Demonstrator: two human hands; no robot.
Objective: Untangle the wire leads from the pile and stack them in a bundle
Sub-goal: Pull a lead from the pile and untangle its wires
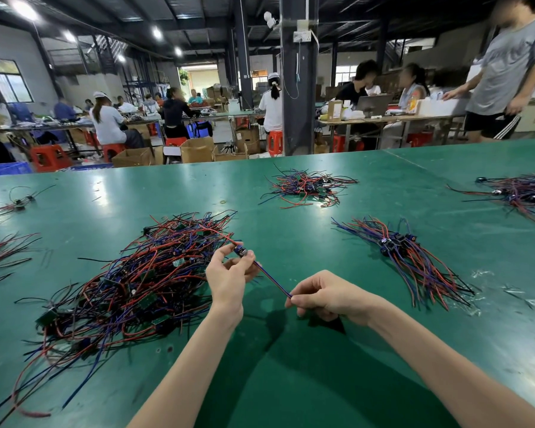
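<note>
Both hands are up over the green table (291, 366), working one wire lead (272, 281). The left hand (229, 273) has its fingers curled in, thumb and fingertips pinching the small dark component (240, 251) at the lead's far end. The right hand (328, 296) is closed tighter, thumb and forefinger nipping the near tip of the blue-and-red strand while the other fingers tuck under the palm.

As for containers, open cardboard boxes (195, 149) sit on the floor beyond the table, and a blue crate (3, 168) is at the left (what they hold can't be made out from here).

The lead is pulled straight between the two pinches, with its long axis running diagonally from the component up at the left hand down to the right hand. A red wire (220, 234) trails from the component back up and left into the pile (130, 288), a big tangle of red, blue and black wires lying just left of the left hand. Well to the right lies the bundle (408, 257), its connectors clustered together and its loose ends fanning down to the right. A second heap (306, 186) lies farther back on the table.
</note>
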